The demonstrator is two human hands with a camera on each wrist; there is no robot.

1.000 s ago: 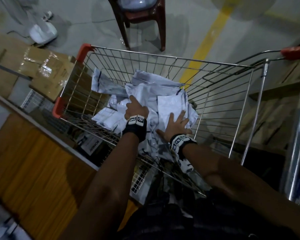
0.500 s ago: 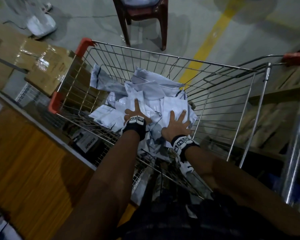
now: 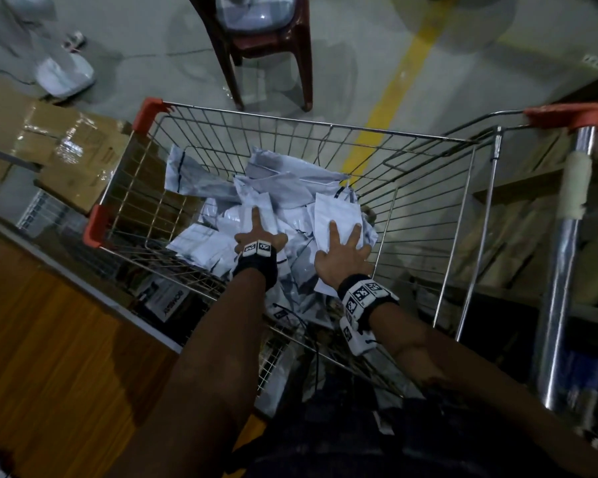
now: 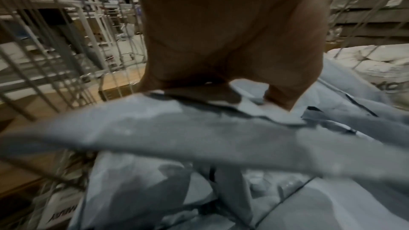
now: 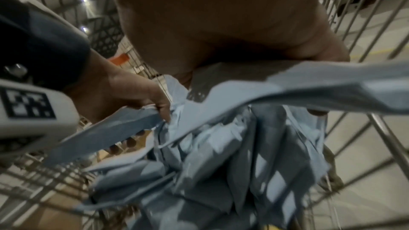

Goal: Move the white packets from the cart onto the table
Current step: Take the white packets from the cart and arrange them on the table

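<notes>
The silver wire shopping cart with orange corner guards (image 3: 145, 113) stands at three o'clock of the brown wooden counter (image 3: 49, 339), likely for a short carry. The crumpled white plastic packets (image 3: 290, 188) heap inside it. The left hand (image 3: 258, 241) pinches one packet's edge; the right hand (image 3: 342, 257) grasps another, the heap beneath both grips.

Head view looks steeply down into cart (image 3: 318, 132); wrist views close above packets (image 4: 199, 137), both sharing them.
</notes>
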